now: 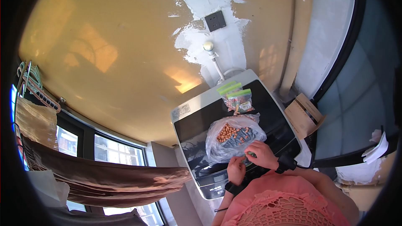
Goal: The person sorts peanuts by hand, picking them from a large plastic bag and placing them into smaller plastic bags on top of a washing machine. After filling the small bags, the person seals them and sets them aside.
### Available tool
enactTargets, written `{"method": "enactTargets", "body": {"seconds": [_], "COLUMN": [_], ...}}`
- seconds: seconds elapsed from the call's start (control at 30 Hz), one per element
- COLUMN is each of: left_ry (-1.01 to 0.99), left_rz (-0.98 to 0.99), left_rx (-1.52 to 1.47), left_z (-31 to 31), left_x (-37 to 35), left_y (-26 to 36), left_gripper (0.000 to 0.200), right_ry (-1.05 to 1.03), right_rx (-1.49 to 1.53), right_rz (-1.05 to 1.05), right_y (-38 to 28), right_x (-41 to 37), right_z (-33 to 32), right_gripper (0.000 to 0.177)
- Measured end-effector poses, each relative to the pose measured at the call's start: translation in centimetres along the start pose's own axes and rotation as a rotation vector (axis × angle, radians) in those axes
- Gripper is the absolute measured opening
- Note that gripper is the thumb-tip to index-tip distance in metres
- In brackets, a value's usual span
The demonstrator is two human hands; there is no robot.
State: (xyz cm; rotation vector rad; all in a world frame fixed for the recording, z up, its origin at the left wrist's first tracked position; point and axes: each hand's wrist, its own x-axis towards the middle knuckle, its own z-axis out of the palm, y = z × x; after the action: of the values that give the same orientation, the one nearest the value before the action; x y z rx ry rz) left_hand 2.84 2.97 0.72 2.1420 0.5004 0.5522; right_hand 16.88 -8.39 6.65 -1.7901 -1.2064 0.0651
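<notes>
Both hands meet just below a clear plastic bag (213,148) of brown nuts (228,134), which lies open on the dark lid of a washing machine (190,132). My left hand (236,170) and my right hand (261,155) are closed on a small bag with a green edge (250,155), mostly hidden by the fingers. Patterned dark material (240,139) shows beside the nuts in the large bag. Farther back on the lid lie zip bags (240,100) with green tops and reddish contents.
A cardboard box (302,117) stands right of the machine. Brown cloth (121,182) hangs at the left, near windows (119,148). Behind the machine are a pipe with a tap (213,56) and a wall socket (215,21).
</notes>
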Motion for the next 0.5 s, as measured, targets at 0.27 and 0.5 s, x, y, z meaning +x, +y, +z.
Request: {"method": "enactTargets", "body": {"seconds": [0.27, 0.5], "left_ry": [-0.04, -0.041], "left_rz": [-0.012, -0.01], "left_rx": [0.007, 0.025], "left_z": [0.1, 0.1], "left_x": [0.2, 0.1], "left_y": [0.1, 0.0], "left_gripper": [0.03, 0.031], "right_ry": [-0.082, -0.047], "right_rx": [-0.107, -0.144], "right_rz": [-0.054, -0.034], "right_y": [0.3, 0.3], "right_x": [-3.0, -3.7], "right_z": [0.2, 0.2], "right_gripper": [0.012, 0.013]}}
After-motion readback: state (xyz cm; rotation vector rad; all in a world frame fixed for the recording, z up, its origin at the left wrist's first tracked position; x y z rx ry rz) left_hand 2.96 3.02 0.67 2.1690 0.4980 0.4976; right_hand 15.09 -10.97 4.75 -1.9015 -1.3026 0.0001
